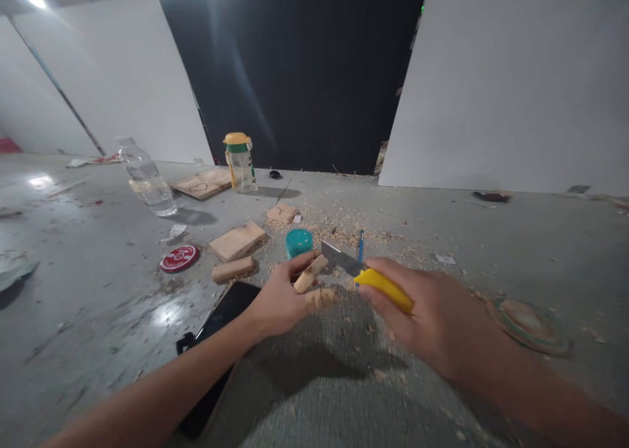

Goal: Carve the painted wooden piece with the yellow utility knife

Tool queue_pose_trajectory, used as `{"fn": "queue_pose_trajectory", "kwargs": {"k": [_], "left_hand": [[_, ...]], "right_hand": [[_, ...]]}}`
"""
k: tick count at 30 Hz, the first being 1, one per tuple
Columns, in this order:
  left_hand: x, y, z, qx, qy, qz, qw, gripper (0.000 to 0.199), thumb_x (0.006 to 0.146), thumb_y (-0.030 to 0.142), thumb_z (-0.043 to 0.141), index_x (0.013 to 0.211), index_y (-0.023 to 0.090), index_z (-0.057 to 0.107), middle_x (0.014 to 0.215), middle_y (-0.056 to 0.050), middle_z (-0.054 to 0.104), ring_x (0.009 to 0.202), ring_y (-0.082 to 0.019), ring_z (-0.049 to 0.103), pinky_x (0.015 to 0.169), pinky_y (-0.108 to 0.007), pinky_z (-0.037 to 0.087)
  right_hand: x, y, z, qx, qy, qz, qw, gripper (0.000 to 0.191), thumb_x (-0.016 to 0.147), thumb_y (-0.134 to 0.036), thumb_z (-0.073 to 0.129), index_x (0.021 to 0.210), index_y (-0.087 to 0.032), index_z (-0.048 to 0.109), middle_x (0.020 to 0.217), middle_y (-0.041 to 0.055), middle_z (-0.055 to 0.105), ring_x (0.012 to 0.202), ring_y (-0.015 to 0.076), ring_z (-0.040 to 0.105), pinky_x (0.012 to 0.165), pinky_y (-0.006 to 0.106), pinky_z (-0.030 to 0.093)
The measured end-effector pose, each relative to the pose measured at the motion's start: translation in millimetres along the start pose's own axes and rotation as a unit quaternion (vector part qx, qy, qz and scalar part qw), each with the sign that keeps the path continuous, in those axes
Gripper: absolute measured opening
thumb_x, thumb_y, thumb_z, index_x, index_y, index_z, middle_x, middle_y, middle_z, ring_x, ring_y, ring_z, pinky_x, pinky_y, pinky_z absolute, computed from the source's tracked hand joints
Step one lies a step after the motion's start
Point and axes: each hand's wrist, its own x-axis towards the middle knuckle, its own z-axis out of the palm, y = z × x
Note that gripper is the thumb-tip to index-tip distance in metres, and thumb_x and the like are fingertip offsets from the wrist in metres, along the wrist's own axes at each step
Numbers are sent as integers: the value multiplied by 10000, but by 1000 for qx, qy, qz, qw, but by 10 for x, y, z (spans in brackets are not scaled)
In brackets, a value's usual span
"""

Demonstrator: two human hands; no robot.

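Observation:
My left hand (285,297) is closed around a small carved piece of wood (310,274), which points up and to the right. One of its fingertips looks wrapped in something tan. In my right hand (422,310) is a utility knife (383,289) with a yellow handle, its wide blade out and pointing left. The blade's tip is close to the upper end of the wood; whether they touch I cannot tell. Just beyond the left hand stands a round teal-lidded tub (299,242). A thin blue stick-like thing (361,245) shows behind the blade.
Wood shavings (339,232) litter the grey floor. To the left lie wood blocks (237,242), a red lid (179,258) and a black flat case (236,307). Farther back are a clear bottle (147,179), a yellow-lidded cup (240,166) and a board (204,183). A round disc (531,323) lies at right.

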Motion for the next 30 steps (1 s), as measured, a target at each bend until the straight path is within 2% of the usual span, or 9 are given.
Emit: {"fn": "queue_pose_trajectory", "kwargs": {"k": [3, 5, 8, 16, 23, 30], "left_hand": [[4, -28, -29, -63, -24, 5, 998, 609, 627, 500, 808, 1099, 179, 596, 937, -46, 598, 862, -214, 551, 735, -321, 468], [1, -31, -34, -98, -38, 6, 994, 764, 556, 475, 859, 1199, 206, 545, 1026, -55, 585, 934, -233, 547, 799, -346, 470], [-12, -29, -27, -101, -46, 2, 994, 929, 478, 433, 903, 1279, 235, 476, 1166, -81, 547, 1075, -283, 513, 919, -408, 439], [-36, -125, -51, -66, -69, 41, 995, 959, 497, 410, 904, 1330, 275, 450, 1268, -103, 514, 1146, -318, 502, 963, -441, 425], [-24, -134, -71, -54, -85, 64, 993, 1032, 430, 365, 931, 1332, 284, 437, 1276, -96, 503, 1156, -310, 492, 990, -445, 412], [-10, -123, -12, -90, -52, 54, 993, 929, 474, 333, 922, 1292, 256, 487, 1251, -95, 539, 1117, -294, 523, 942, -417, 438]], "right_hand": [[-3, -3, -42, 72, -67, 5, 995, 394, 950, -390, 396, 1208, -185, 612, 975, 92, 749, 814, 247, 719, 632, 342, 553], [-33, -15, -35, 92, -100, 4, 991, 442, 942, -374, 389, 1269, -150, 584, 1152, 140, 696, 986, 281, 685, 770, 400, 562], [-69, -26, -5, 106, -121, 11, 987, 457, 925, -368, 413, 1285, -145, 583, 1223, 156, 656, 1075, 311, 644, 862, 462, 537], [-61, -38, -22, 138, -160, -36, 977, 365, 900, -345, 521, 1245, -283, 621, 1144, 81, 703, 965, 290, 680, 768, 424, 554], [-84, -15, -36, 143, -184, -20, 972, 327, 899, -364, 533, 1201, -306, 644, 1062, 71, 725, 855, 267, 692, 681, 377, 537], [-101, -89, -53, 129, -169, -9, 977, 334, 911, -333, 476, 1202, -247, 617, 1050, 97, 723, 841, 263, 690, 691, 384, 536]]}}
